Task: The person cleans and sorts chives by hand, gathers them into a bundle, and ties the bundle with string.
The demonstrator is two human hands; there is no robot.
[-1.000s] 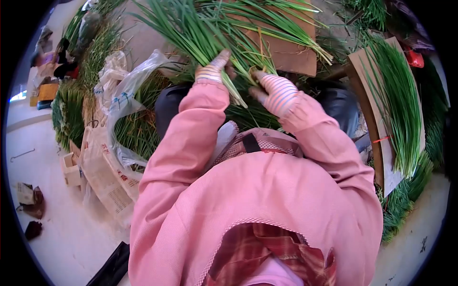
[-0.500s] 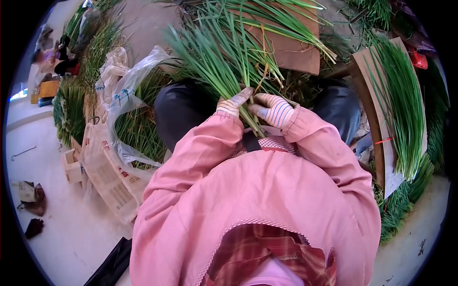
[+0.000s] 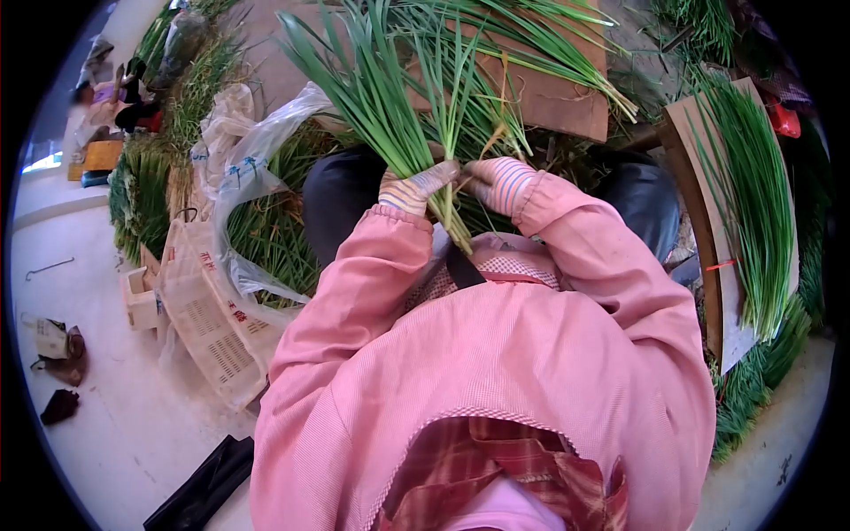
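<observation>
My left hand (image 3: pixel 414 188), in a striped glove with bare fingertips, is wrapped round the lower stalks of a bunch of long green leaves (image 3: pixel 381 106). The leaves fan up and to the left, and the pale stalk ends point down toward my lap. Just right of the stalks is my right hand (image 3: pixel 498 182), also in a striped glove, its fingers bent together near the bunch. What those fingers pinch is too small to make out. Beyond my hands, more loose green stalks (image 3: pixel 567 66) lie on a brown board (image 3: pixel 567 111).
At the right, a tied bundle (image 3: pixel 753 203) rests on a tilted board (image 3: pixel 699 177). Clear plastic (image 3: pixel 239 208) and a printed sack (image 3: pixel 208 310) lie at the left, near piled greens (image 3: pixel 274 221). A small wooden box (image 3: pixel 140 299) stands beside them. Another person (image 3: pixel 104 111) is at the far left.
Over the last second both hands have come nearer my body with the bunch. Since half a second ago, my left hand has shifted slightly left and the leaves have spread upward.
</observation>
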